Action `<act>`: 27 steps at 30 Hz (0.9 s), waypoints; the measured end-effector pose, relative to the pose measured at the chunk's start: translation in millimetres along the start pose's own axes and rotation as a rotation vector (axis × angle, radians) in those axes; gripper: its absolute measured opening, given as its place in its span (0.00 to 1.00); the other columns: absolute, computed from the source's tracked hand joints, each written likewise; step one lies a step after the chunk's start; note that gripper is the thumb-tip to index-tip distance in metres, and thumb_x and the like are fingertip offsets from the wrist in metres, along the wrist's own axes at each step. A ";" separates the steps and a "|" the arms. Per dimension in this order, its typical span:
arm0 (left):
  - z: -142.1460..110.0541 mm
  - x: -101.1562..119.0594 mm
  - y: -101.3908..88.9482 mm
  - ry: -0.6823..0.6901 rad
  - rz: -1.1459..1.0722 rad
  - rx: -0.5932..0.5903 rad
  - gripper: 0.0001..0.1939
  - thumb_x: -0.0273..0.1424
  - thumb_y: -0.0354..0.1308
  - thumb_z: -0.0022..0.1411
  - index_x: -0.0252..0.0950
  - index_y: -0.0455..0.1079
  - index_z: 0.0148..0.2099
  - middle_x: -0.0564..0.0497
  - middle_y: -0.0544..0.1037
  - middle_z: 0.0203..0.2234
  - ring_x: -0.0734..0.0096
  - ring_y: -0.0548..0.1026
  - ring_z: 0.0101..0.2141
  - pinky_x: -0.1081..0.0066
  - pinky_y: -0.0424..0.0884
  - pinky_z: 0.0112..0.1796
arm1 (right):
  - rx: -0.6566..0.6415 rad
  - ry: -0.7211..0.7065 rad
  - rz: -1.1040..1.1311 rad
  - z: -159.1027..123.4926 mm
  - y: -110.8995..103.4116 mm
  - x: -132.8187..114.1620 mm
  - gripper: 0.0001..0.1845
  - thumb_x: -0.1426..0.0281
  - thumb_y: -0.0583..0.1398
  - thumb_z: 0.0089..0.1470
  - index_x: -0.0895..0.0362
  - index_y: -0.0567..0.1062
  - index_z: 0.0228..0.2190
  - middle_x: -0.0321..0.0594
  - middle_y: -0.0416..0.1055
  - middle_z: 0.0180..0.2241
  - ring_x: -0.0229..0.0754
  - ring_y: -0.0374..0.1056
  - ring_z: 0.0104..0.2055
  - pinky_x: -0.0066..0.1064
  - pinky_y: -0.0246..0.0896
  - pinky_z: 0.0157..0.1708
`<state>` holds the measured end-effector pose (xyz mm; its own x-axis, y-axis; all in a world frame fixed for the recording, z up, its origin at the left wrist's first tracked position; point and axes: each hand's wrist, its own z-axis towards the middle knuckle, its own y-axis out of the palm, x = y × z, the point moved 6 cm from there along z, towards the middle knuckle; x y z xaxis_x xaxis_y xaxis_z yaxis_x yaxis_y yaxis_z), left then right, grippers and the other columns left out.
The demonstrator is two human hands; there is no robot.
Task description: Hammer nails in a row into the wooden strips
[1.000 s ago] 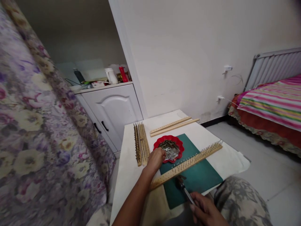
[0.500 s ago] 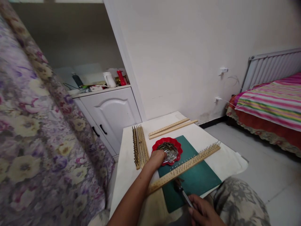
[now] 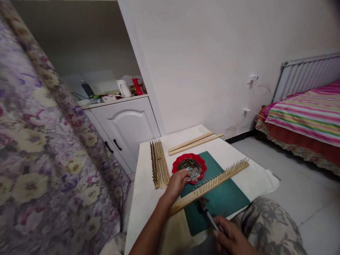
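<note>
My left hand (image 3: 180,180) is at the near left rim of a red scalloped bowl (image 3: 176,165), its fingers pinched together. What lies between the fingertips is too small to make out. Loose metal nails (image 3: 193,167) fill the bowl. In my right hand (image 3: 230,233) is a hammer (image 3: 209,215), gripped by its handle, its head low over the green mat. Between the hands a wooden strip (image 3: 183,202) lies aslant across the mat. Nails stand upright along its right part, while rows of bare holes show at its left end.
A green mat (image 3: 225,205) lies on the white-covered table (image 3: 143,209). More nail-studded strips (image 3: 159,163) lie at the left, and two wooden strips (image 3: 195,143) at the back. My knee (image 3: 273,226) is by the right edge; a floral curtain (image 3: 66,159) hangs left.
My left hand has drawn back a little from the middle of the bowl toward its near rim. The right hand and hammer stay almost in place.
</note>
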<state>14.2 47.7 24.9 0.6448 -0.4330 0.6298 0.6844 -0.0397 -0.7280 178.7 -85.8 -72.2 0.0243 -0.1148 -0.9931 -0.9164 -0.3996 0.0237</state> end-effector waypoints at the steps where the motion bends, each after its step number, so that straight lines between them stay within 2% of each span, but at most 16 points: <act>1: -3.8 0.9 0.9 -0.009 -0.077 0.023 0.08 0.29 0.52 0.56 0.37 0.72 0.34 0.51 0.76 0.31 0.69 0.71 0.35 0.73 0.64 0.38 | -0.006 0.001 -0.007 -0.3 0.1 0.7 0.22 0.48 0.54 0.50 0.55 0.66 0.30 0.26 0.59 0.17 0.30 0.47 0.13 0.21 0.40 0.12; 7: -27.8 -10.3 17.8 -0.315 -0.654 0.119 0.12 0.34 0.59 0.50 0.33 0.72 0.36 0.53 0.74 0.23 0.76 0.68 0.22 0.75 0.64 0.26 | -0.048 0.042 -0.008 -3.7 2.6 -1.3 0.21 0.48 0.52 0.52 0.54 0.64 0.31 0.26 0.62 0.18 0.28 0.49 0.09 0.22 0.39 0.10; 12: -43.6 -7.3 26.4 -0.378 -0.906 0.192 0.14 0.34 0.62 0.47 0.32 0.70 0.37 0.54 0.74 0.22 0.79 0.67 0.20 0.77 0.62 0.23 | -0.021 0.072 0.041 -6.7 5.8 -7.0 0.19 0.50 0.54 0.52 0.54 0.63 0.29 0.23 0.60 0.16 0.27 0.48 0.09 0.20 0.37 0.09; 17: -55.1 -11.1 33.7 -0.421 -0.930 0.215 0.13 0.37 0.62 0.48 0.32 0.68 0.33 0.54 0.73 0.19 0.79 0.68 0.19 0.78 0.63 0.23 | -0.003 0.053 0.074 -8.9 6.5 -8.9 0.18 0.52 0.55 0.51 0.55 0.64 0.30 0.25 0.63 0.18 0.26 0.50 0.09 0.20 0.39 0.08; 22: -65.4 -19.9 39.2 -0.475 -0.808 0.312 0.12 0.37 0.62 0.47 0.33 0.68 0.29 0.53 0.75 0.19 0.75 0.72 0.22 0.77 0.67 0.26 | 0.011 0.056 0.055 -7.8 5.4 1.9 0.20 0.50 0.55 0.50 0.55 0.63 0.30 0.23 0.60 0.16 0.26 0.48 0.09 0.19 0.37 0.07; 27: -69.4 -16.6 46.4 -0.440 -0.674 0.351 0.09 0.36 0.59 0.50 0.34 0.69 0.30 0.53 0.75 0.19 0.72 0.73 0.25 0.74 0.68 0.29 | 0.004 0.074 0.064 -9.0 4.8 6.6 0.20 0.49 0.55 0.51 0.54 0.63 0.31 0.22 0.60 0.17 0.25 0.46 0.07 0.18 0.39 0.06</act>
<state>11.6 -9.4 -38.1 0.0891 -0.0280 0.9956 0.9854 0.1483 -0.0840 178.0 -96.6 -77.7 -0.0049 -0.2065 -0.9784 -0.9187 -0.3855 0.0859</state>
